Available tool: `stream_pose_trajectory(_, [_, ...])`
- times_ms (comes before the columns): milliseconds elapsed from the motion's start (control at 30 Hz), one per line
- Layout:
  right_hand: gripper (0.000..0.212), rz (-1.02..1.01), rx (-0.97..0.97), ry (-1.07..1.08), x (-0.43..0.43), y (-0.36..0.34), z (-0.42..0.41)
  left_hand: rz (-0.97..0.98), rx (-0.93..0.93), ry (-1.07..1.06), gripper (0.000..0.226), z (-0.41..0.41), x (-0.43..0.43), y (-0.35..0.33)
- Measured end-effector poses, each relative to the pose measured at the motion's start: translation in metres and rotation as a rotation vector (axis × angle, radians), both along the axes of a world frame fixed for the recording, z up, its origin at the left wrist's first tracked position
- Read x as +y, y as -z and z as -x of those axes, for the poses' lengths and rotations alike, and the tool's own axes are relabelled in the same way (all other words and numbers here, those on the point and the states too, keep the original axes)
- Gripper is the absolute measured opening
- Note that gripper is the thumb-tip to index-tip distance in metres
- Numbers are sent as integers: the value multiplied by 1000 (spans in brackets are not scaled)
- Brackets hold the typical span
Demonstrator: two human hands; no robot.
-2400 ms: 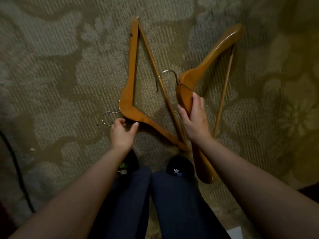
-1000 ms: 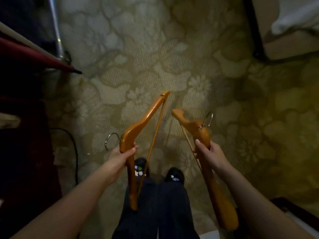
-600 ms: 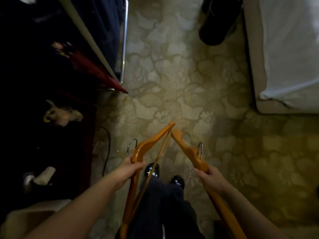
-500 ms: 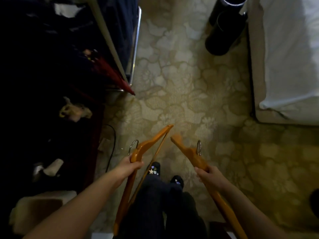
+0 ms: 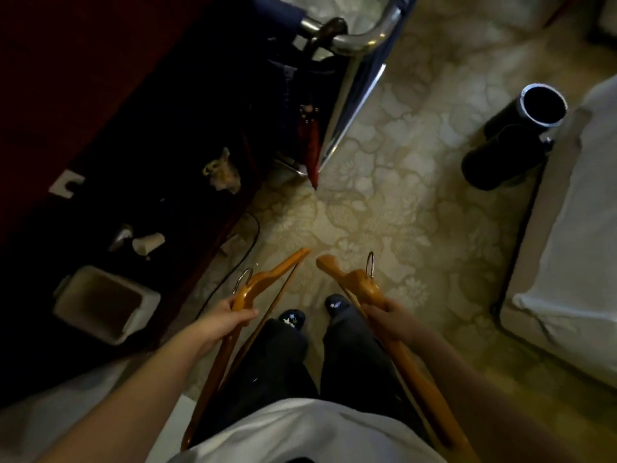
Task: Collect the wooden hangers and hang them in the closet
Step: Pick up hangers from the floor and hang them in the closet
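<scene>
Down by the legs, the left hand [image 5: 230,317] grips the left hanger [image 5: 267,275] below its hook, and the right hand [image 5: 389,317] grips the right hanger [image 5: 354,279] likewise. Both hangers are held apart above the carpet [image 5: 384,212].

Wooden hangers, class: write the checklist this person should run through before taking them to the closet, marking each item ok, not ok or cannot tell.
1. Left hand grip on the left hanger: ok, fingers curled round the wood.
2. Right hand grip on the right hanger: ok.
3. Left hook and right hook free of fingers: ok.
4. Hangers apart, untangled: ok.
5. Path clear: not ok, a black cable lies on the carpet near the left foot.
6. Closet rail located: cannot tell.
</scene>
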State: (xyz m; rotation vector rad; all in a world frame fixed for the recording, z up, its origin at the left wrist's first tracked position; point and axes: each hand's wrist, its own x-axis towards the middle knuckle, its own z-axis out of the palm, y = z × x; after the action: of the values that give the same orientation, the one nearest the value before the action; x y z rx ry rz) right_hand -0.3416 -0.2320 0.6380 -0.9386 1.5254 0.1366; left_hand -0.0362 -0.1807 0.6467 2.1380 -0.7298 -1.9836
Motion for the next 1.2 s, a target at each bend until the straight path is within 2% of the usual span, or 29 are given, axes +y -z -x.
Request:
stream_pose_trajectory(133, [21,-49,-49,-109,-35,-7,-3,-15,14,-214,3,10,23,-8])
stream_pose_trajectory(200, [28,-79,-92,-123,-50,-8,-4,-3,4,-348,10,19,36,-10])
stream_pose_trajectory(267, [25,-88,-97,-241,-65,-9,-4,13,-3,-515,21,32,52,-14])
stream_pose_trajectory(367, [20,-115,-108,-443,-81,-12,-3,41,-23,-679,19,60,84,-20])
stream_pose_trajectory(467, [20,-104,-103,-665,-88,-17,-10,22,-52,-829,28,95,117,-22])
stream_pose_trajectory(600, [19,-134,-116,-821,-81,-16,-23,45,-83,-1093,19,142,160,-22])
stream_pose_trajectory(767, [41,-152,-73,-1020,-56,-11,-47,-17,-120,-1339,29,189,224,-19])
stream_pose_trajectory(867, [52,-139,-5,-1176,-31,-10,-66,8,-131,-1492,26,217,254,-17])
stream_pose_trajectory(1200, [39,-88,48,-1558,120,-24,-139,110,1,-1990,13,261,375,-20])
